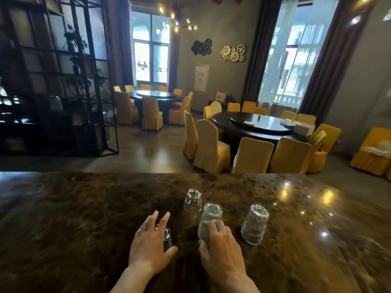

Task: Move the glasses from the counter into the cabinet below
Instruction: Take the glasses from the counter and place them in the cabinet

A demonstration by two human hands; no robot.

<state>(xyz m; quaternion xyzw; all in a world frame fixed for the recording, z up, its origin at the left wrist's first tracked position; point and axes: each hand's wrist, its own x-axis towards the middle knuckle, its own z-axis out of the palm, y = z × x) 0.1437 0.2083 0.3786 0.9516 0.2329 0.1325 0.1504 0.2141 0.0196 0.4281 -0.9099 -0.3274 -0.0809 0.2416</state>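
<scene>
Several clear drinking glasses stand upside down on the dark marble counter [84,208]. My left hand [151,244] wraps around a small glass [167,235], mostly hidden under my fingers. My right hand [220,248] grips the lower part of a taller glass [210,216]. Another tall glass [255,224] stands free to the right, and a shorter glass [193,200] stands free behind the two hands. The cabinet below the counter is out of view.
Beyond the counter's far edge lies a dining room with round dark tables [260,123] and yellow-covered chairs [251,155]. A black metal shelf [63,81] stands at the far left. Bare marble stretches to both sides of the glasses.
</scene>
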